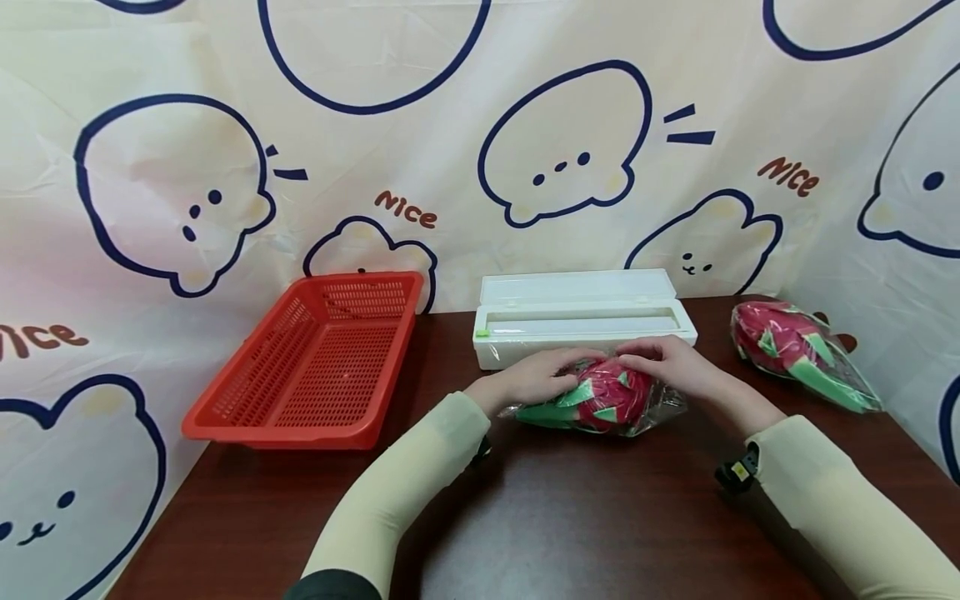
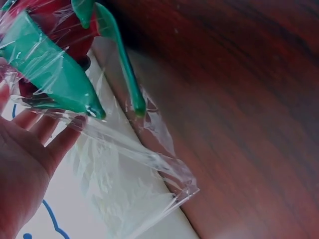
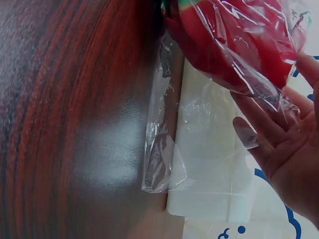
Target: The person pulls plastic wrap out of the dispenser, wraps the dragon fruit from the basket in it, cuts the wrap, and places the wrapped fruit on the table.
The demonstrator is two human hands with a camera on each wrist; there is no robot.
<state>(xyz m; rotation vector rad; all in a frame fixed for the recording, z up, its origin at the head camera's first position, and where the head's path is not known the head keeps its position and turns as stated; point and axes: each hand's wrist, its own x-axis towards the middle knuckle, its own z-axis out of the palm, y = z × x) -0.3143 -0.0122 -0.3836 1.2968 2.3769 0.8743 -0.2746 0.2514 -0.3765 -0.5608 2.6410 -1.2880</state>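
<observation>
A red dragon fruit with green scales [image 1: 611,392], perhaps a model, lies on the table in clear plastic film. My left hand [image 1: 528,379] rests against its upper left side. In the left wrist view, that hand's fingers [image 2: 62,137] extend along the film [image 2: 144,157], near a long green scale. My right hand [image 1: 671,365] touches the wrapped fruit at its upper right. The right wrist view shows its fingers [image 3: 266,122] fairly straight under the film beside the red skin [image 3: 239,47]. Loose film [image 3: 162,164] sticks out past both ends of the fruit.
Right behind the fruit stands a white cling film box [image 1: 577,343] with its lid raised. A red plastic basket [image 1: 318,375] sits on the left. A second wrapped dragon fruit [image 1: 795,342] lies at the far right, near the printed cloth wall [image 1: 847,275]. The table [image 1: 570,517] is dark wood.
</observation>
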